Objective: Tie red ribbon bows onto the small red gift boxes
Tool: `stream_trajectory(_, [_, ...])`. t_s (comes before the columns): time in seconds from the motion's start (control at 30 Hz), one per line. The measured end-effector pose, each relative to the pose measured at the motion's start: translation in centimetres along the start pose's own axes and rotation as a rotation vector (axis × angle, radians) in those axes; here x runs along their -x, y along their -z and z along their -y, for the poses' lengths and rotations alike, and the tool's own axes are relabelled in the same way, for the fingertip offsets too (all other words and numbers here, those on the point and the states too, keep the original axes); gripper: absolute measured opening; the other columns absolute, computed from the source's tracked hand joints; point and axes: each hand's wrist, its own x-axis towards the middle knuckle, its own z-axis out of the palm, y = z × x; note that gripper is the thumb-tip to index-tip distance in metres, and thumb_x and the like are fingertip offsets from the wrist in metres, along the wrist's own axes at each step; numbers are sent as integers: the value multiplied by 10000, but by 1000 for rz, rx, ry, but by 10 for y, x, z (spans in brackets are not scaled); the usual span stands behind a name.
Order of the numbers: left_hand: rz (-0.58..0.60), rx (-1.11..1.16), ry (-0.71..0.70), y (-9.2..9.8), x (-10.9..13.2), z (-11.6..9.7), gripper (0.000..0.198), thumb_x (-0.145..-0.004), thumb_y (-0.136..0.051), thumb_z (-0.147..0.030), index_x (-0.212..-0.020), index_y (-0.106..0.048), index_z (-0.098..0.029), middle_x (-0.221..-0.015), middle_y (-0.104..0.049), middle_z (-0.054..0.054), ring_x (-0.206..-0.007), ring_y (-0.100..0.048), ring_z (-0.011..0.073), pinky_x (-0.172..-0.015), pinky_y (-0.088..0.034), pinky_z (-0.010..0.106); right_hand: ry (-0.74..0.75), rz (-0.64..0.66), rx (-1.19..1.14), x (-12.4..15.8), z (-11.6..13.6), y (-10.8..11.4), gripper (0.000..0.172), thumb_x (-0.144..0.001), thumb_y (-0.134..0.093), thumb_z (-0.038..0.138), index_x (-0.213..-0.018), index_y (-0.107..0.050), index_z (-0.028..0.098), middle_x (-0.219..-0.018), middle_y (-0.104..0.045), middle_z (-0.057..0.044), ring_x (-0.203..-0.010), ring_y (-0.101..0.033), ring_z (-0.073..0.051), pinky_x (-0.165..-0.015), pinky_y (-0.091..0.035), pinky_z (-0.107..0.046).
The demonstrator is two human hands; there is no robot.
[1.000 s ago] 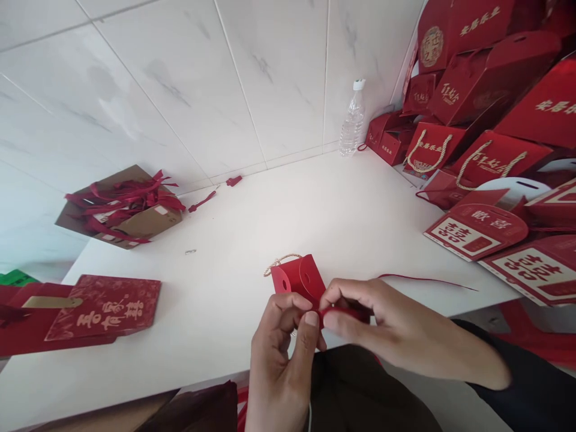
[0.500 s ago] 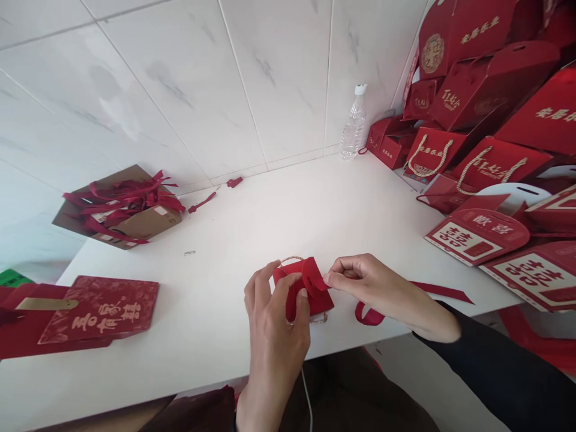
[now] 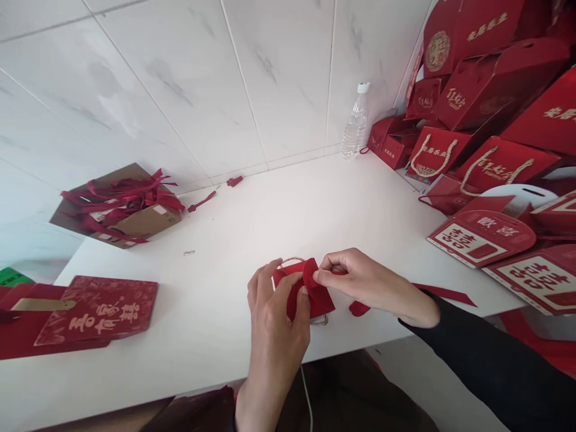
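Observation:
A small red gift box (image 3: 321, 298) with twisted gold cord handles lies on the white table near its front edge. My left hand (image 3: 276, 303) is closed around the box from the left, thumb and fingers on its top. On the upper right of the box, my right hand (image 3: 348, 277) pinches a red ribbon (image 3: 309, 273) that loops over the top. A ribbon tail (image 3: 443, 294) stretches out on the table beyond my right wrist, and another ribbon part (image 3: 359, 308) lies below that hand. The fingertips cover part of the loop.
An open cardboard box (image 3: 148, 225) of red ribbons stands at the left. Flat red boxes (image 3: 101, 312) lie at the left front. Stacked red gift boxes (image 3: 486, 234) crowd the right side, and a clear plastic bottle (image 3: 355, 126) stands by the tiled wall.
My right hand has moved slightly left, closer to the box, drawing the ribbon end in. The ribbon loop below it has shrunk. My left hand stays on the box.

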Motion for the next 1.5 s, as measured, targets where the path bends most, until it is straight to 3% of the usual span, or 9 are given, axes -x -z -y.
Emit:
stream_trajectory(0.17, [39,146,113,6,-6,-1,134,-945,-557,-229,-908,-683,-255,-1264,-606,90,-1325,-473,301,-973,-511,487,76,-22,21,0,-3,-5,266,-959,-567,426,-818,-635,211,-701,-604,5,-556,-536,-146,-456,-434,-265])
stream_trajectory(0.27, [53,253,187,13,-10,-2,123,-942,-575,-290,-912,-691,-266,-1268,-598,87,-1281,-527,291,-884,-561,423,307,-166,97,2,-2,-10,203,-1003,-536,397,-1024,-672,248,-1029,-695,-49,-952,-640,-231,-685,-529,-317])
stream_trajectory(0.33, [46,322,215,17,-12,-3,125,-937,-591,-319,-912,-701,-265,-1279,-587,88,-1268,-546,285,-848,-570,385,460,-184,143,1,-2,-14,219,-1035,-495,376,-1151,-656,283,-1243,-646,-53,-1193,-557,-250,-845,-530,-361])
stream_trajectory(0.4, [18,415,234,19,-13,-4,127,-932,-607,-336,-901,-701,-257,-1278,-589,85,-1289,-539,283,-896,-554,382,539,-142,160,-2,-1,-17,222,-1047,-486,372,-1160,-655,283,-1304,-609,-53,-1268,-502,-248,-932,-504,-386])
stream_trajectory(0.6, [-89,538,324,22,-9,-2,171,-920,-618,-415,-968,-670,-259,-1320,-588,76,-1213,-570,282,-889,-524,385,523,-63,105,-7,7,-17,126,-1014,-586,330,-957,-663,248,-1104,-677,-10,-1095,-580,-204,-894,-472,-332])
stream_trajectory(0.73, [-147,254,368,19,2,-2,397,-846,-682,-414,-1212,-607,-280,-1117,-619,66,-936,-571,223,-809,-496,372,441,-55,17,-2,18,-13,164,-1036,-546,357,-970,-647,246,-1024,-690,20,-883,-608,-155,-718,-459,-271])
stream_trajectory(0.83, [-154,394,479,18,9,-6,386,-878,-646,-425,-1224,-587,-263,-1005,-606,38,-818,-572,175,-728,-491,314,423,0,-66,0,24,-15,241,-1049,-518,391,-912,-637,233,-878,-671,38,-731,-581,-123,-633,-431,-247])
stream_trajectory(1.1, [-207,717,599,22,13,-8,352,-843,-721,-409,-1129,-630,-224,-963,-646,38,-894,-619,170,-745,-498,254,420,32,121,-8,22,-32,237,-976,-563,213,-743,-600,198,-662,-561,57,-581,-458,-94,-544,-349,-241])
stream_trajectory(1.5, [-198,738,597,22,17,-7,319,-850,-706,-377,-1121,-632,-225,-981,-651,44,-893,-631,165,-714,-492,238,296,-8,229,-10,26,-36,290,-876,-558,203,-596,-481,203,-604,-542,36,-535,-437,-113,-499,-334,-274])
